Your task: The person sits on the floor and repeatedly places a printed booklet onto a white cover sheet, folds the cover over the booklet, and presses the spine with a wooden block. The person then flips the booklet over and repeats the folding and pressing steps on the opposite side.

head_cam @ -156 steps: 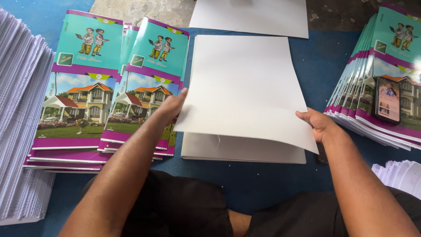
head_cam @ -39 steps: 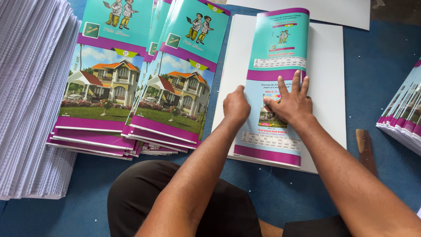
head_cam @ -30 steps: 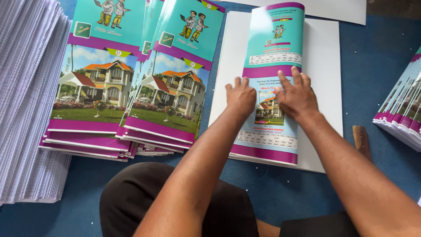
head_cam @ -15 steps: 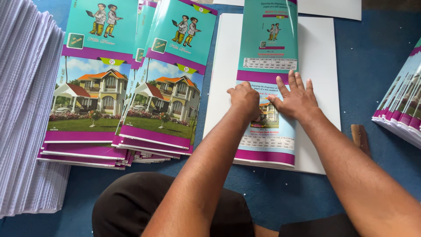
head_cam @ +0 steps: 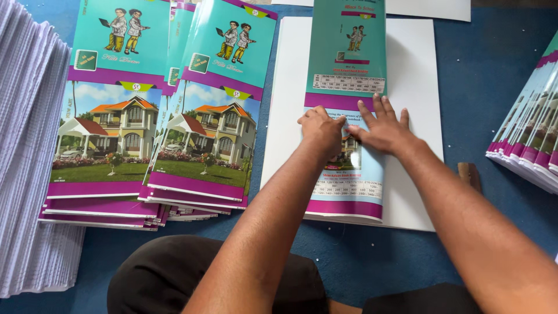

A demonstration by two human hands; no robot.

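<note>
A folded notebook [head_cam: 347, 70] with a teal and purple printed cover lies face down on a stack of white sheets [head_cam: 415, 87]. My left hand [head_cam: 321, 129] rests as a loose fist on the cover's left edge, knuckles pressing down. Beside it, my right hand [head_cam: 381, 127] lies flat on the cover with its fingers spread. Both hands press at the middle of the cover and hold nothing.
Two piles of finished notebooks [head_cam: 168, 116] with house pictures lie to the left. A tall stack of ruled white paper [head_cam: 29, 163] stands at the far left. More fanned covers [head_cam: 532, 139] lie at the right, and a small wooden piece [head_cam: 469, 174] is on the blue floor.
Five seconds ago my hands held a white sheet over the stack. Now a printed cover lies folded there, and both hands have slid slightly along it while pressing.
</note>
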